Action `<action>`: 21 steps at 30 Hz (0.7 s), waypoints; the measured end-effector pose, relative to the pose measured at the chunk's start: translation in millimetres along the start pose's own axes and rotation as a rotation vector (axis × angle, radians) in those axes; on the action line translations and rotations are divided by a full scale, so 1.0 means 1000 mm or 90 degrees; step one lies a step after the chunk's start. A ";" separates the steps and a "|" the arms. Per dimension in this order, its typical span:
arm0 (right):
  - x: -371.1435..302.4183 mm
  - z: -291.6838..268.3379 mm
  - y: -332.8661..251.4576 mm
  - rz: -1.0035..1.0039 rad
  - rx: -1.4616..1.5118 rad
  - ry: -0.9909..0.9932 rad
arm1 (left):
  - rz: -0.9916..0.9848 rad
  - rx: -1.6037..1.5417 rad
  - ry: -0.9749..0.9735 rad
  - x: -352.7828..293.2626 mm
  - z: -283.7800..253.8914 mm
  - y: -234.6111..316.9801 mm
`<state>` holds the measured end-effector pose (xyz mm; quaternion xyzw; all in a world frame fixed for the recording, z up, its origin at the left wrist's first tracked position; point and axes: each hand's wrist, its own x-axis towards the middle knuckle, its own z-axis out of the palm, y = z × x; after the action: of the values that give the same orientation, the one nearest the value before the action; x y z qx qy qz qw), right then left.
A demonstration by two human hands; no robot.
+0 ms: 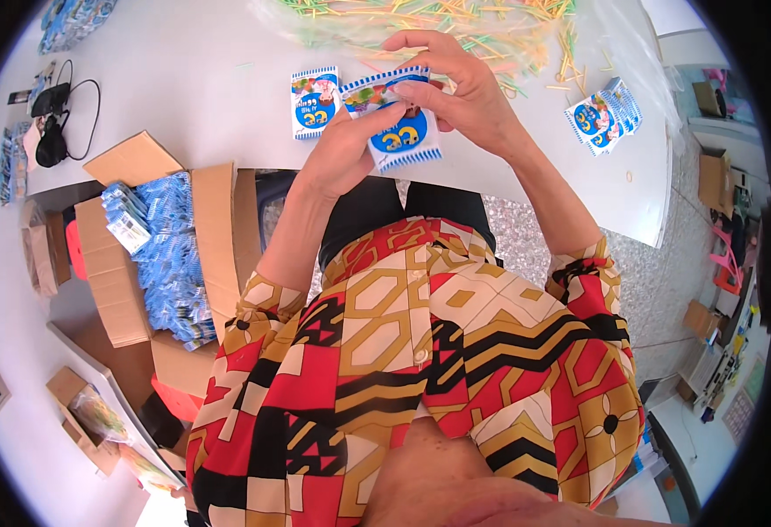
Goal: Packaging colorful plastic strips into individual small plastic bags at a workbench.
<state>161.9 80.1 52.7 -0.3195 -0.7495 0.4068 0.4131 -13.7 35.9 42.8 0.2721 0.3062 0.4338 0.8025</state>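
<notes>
Over the table's near edge I hold a small blue-and-white printed packet (pixel 407 145) with zigzag ends. My left hand (pixel 341 154) grips its left side, thumb across the front and fingers largely hidden behind. My right hand (pixel 464 92) pinches the upper right part between thumb and fingers, with one finger raised. Just left of it, a similar packet (pixel 315 98) lies flat on the white table. A small pile of such packets (pixel 603 119) rests at the table's right side.
Thin yellow, green and pink sticks (pixel 456 26) lie heaped on clear plastic at the far side. An open cardboard box (pixel 113 272) full of blue packets stands at left, below the table edge. A black device with a cable (pixel 51 132) sits at far left.
</notes>
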 end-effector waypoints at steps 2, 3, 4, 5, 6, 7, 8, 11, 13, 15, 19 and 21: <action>0.000 0.001 -0.006 0.070 0.033 -0.026 | 0.025 0.014 0.008 0.003 0.005 -0.002; 0.000 0.003 -0.003 0.071 0.033 -0.026 | 0.050 0.029 0.013 0.004 0.006 -0.002; -0.001 0.006 0.003 0.026 0.011 0.023 | 0.049 0.029 0.013 0.006 0.006 -0.003; -0.001 0.008 0.004 -0.019 -0.010 0.071 | 0.081 0.052 0.042 0.006 0.005 -0.005; -0.001 0.006 0.002 -0.019 -0.009 0.070 | 0.112 0.075 0.071 0.006 0.003 -0.006; -0.002 0.002 -0.003 0.040 0.001 0.048 | 0.112 0.075 0.072 0.007 0.001 -0.008; -0.003 -0.001 -0.005 0.099 0.010 0.027 | 0.124 0.110 0.090 0.008 -0.001 -0.009; 0.000 0.004 -0.003 0.031 0.013 0.049 | 0.161 0.161 0.118 0.009 -0.001 -0.015; -0.001 0.004 0.001 0.044 0.027 0.042 | 0.184 0.175 0.128 0.010 -0.001 -0.018; -0.002 0.004 0.001 0.053 0.042 0.030 | 0.209 0.180 0.152 0.010 0.000 -0.019; -0.001 -0.002 -0.001 0.071 0.027 0.014 | 0.183 0.087 0.129 0.007 0.006 -0.010; -0.001 -0.004 0.000 0.086 0.036 0.000 | 0.172 0.096 0.131 0.005 0.006 -0.008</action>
<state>165.6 80.9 53.2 -0.3576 -0.7143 0.4551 0.3934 -2.6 35.8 39.9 0.3245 0.3786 0.5391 0.6788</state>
